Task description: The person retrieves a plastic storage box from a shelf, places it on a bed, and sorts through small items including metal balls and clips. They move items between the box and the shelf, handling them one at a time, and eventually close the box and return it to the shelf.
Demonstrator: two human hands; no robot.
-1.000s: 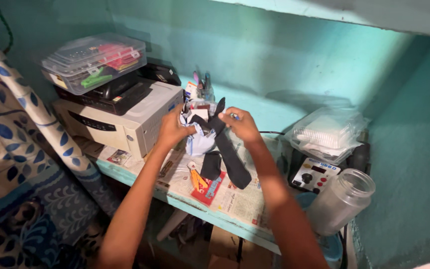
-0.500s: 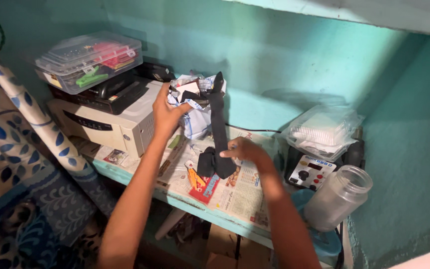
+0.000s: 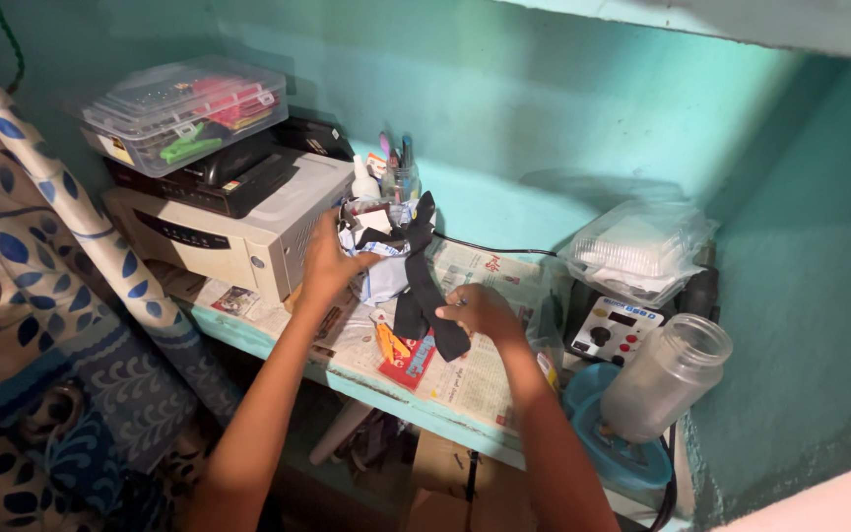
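My left hand [image 3: 332, 264] grips a crumpled bundle of white and pale blue cloth or plastic [image 3: 378, 258] just above the shelf, beside the cream machine. A long black strap [image 3: 424, 281] hangs from the top of the bundle down to the newspaper. My right hand [image 3: 480, 311] is closed on the strap's lower part, close to the newspaper [image 3: 475, 365] that covers the shelf. A red and yellow packet [image 3: 401, 353] lies on the paper below the strap.
A cream box-shaped machine [image 3: 238, 234] carries a black device and a clear plastic organiser [image 3: 184, 110] at left. A cup of pens [image 3: 398, 172] stands behind the bundle. At right sit a bagged white item [image 3: 637, 246], a small control unit [image 3: 615, 330] and a frosted jar [image 3: 664, 379]. Patterned blue cloth [image 3: 41, 325] hangs left.
The bundle came down from in front of the wall to just above the shelf. My right hand slid down the strap and now holds its lower end near the newspaper.
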